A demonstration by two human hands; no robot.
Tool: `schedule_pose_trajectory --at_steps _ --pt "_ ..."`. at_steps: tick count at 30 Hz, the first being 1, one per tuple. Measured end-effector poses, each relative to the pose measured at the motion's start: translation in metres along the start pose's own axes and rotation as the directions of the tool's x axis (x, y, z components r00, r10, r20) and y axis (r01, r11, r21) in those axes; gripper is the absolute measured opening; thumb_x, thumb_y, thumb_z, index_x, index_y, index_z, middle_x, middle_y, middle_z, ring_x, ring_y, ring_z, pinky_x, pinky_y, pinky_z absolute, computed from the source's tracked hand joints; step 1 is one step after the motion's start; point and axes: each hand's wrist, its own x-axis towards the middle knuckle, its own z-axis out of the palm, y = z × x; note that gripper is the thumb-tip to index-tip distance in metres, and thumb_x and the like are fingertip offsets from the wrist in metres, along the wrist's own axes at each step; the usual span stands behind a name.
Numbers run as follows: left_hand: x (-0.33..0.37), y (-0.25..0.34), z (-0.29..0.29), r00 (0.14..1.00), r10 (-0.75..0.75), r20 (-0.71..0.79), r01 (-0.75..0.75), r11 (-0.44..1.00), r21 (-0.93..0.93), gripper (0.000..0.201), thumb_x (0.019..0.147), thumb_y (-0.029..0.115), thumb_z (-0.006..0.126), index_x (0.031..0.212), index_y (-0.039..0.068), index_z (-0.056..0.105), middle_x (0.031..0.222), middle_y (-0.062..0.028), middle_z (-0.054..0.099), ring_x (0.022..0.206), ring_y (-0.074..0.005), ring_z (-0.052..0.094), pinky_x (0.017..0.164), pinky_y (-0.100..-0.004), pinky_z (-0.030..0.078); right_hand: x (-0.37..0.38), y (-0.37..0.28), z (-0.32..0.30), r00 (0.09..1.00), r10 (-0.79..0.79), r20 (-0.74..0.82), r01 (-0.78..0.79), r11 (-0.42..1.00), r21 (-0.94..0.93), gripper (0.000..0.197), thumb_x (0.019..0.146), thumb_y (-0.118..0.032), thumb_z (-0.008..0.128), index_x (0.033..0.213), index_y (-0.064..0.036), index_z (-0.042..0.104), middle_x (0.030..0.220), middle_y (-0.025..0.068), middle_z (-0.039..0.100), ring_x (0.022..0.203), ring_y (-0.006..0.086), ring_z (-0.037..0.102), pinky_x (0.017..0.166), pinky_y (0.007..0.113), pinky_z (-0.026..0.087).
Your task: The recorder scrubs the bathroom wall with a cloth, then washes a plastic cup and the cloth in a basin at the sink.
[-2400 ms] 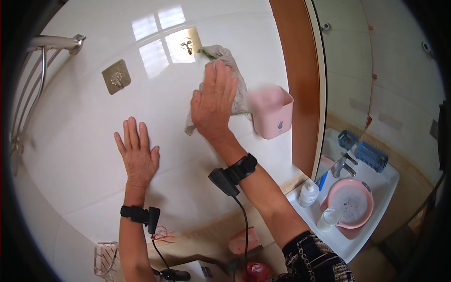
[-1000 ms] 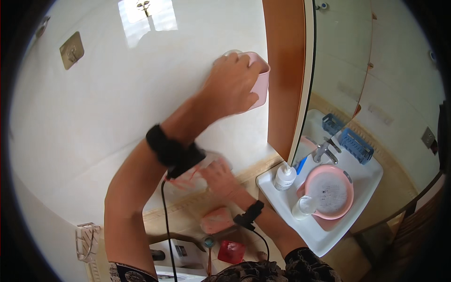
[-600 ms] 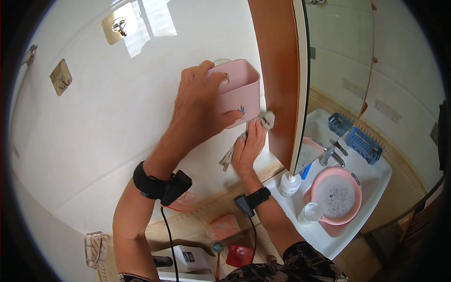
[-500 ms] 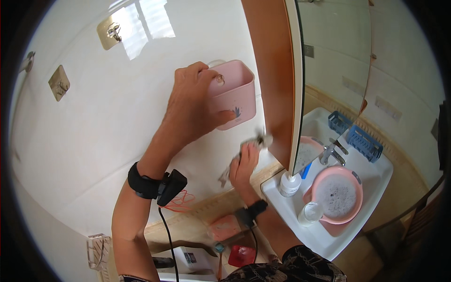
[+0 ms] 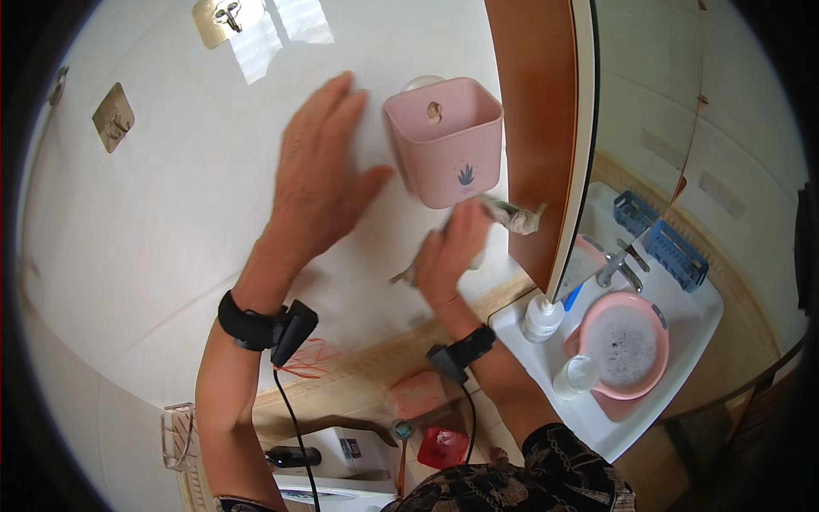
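A pink wall-mounted holder (image 5: 461, 162) hangs on the white wall (image 5: 222, 188) beside the cabinet. It has an open top and a small plant print on its front. Behind its back rim a round transparent disc (image 5: 422, 83) shows in part. To its left, my left hand (image 5: 320, 175) is open, fingers stretched out and nothing in them, apart from the holder. My right hand (image 5: 452, 252), closed and slightly blurred, grips a crumpled greyish cloth (image 5: 516, 218) just below the holder. One end of the cloth sticks out toward the cabinet.
A mirrored wooden cabinet (image 5: 537, 102) stands close on the right. Beyond it, a white sink (image 5: 627, 427) holds a pink basin (image 5: 661, 363) of suds, with a white bottle (image 5: 543, 317) and a cup (image 5: 576, 375) at its edge. Metal hooks (image 5: 113, 119) sit on the left wall.
My left hand has let go of the pink holder and moved left, its fingers opening. My right hand has come up under the holder with the cloth. The view has shifted somewhat.
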Motion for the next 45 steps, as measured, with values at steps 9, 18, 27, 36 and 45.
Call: schedule_pose_trajectory --at_steps 9,18,27,36,45 --pt "-0.028 -0.038 -0.006 0.982 0.073 0.173 -0.148 0.868 0.474 0.063 0.075 0.009 0.064 0.134 0.007 0.042 0.144 -0.0108 0.036 0.133 -0.0265 0.033 0.110 -0.0476 0.022 -0.064 -0.104 0.008 0.647 -0.734 0.205 0.603 0.658 0.451 0.030 0.073 -0.028 0.059 0.100 -0.0138 0.064 0.102 0.0035 0.058 0.102 0.0239 0.050 0.090 0.049 0.035" --pt "-0.026 -0.023 -0.012 0.906 0.079 0.415 -0.248 0.894 0.373 0.075 0.068 0.036 0.072 0.135 0.020 0.042 0.148 -0.0139 0.026 0.139 -0.0301 0.019 0.107 -0.0625 0.013 -0.091 0.082 -0.046 0.943 -0.153 0.294 0.166 0.986 -0.018 0.051 0.077 -0.007 0.048 0.125 0.0094 0.043 0.127 0.0297 0.040 0.113 0.0429 0.041 0.101 0.051 0.030" --pt "-0.042 -0.007 -0.002 0.991 0.015 0.134 -0.005 0.997 -0.077 0.070 0.064 0.028 0.077 0.122 0.003 0.045 0.128 -0.0168 0.045 0.117 -0.0332 0.042 0.100 -0.0527 0.028 -0.092 0.041 -0.107 0.831 0.226 0.508 -0.341 0.929 0.146 0.045 0.078 0.001 0.048 0.122 0.0040 0.046 0.122 0.0245 0.045 0.114 0.0377 0.043 0.100 0.045 0.033" --pt "-0.017 0.067 0.058 0.723 -0.668 0.174 0.620 0.518 -0.589 0.078 0.074 0.022 0.074 0.127 -0.012 0.028 0.100 -0.0187 0.055 0.087 -0.0221 0.060 0.074 -0.0329 0.050 0.132 -0.008 -0.091 0.703 0.149 0.695 -0.638 0.563 0.525 0.075 0.070 0.005 0.047 0.141 -0.0037 0.028 0.131 0.0156 0.044 0.122 0.0240 0.043 0.103 0.033 0.031" --pt "-0.012 0.053 0.053 0.704 -0.651 0.285 0.626 0.377 -0.683 0.062 0.065 0.030 0.079 0.105 -0.007 0.049 0.100 -0.0202 0.057 0.092 -0.0291 0.060 0.077 -0.0384 0.049 0.137 -0.016 -0.090 0.721 0.078 0.689 -0.538 0.689 0.485 0.070 0.071 0.010 0.042 0.139 -0.0036 0.031 0.127 0.0109 0.047 0.118 0.0187 0.045 0.099 0.029 0.035"
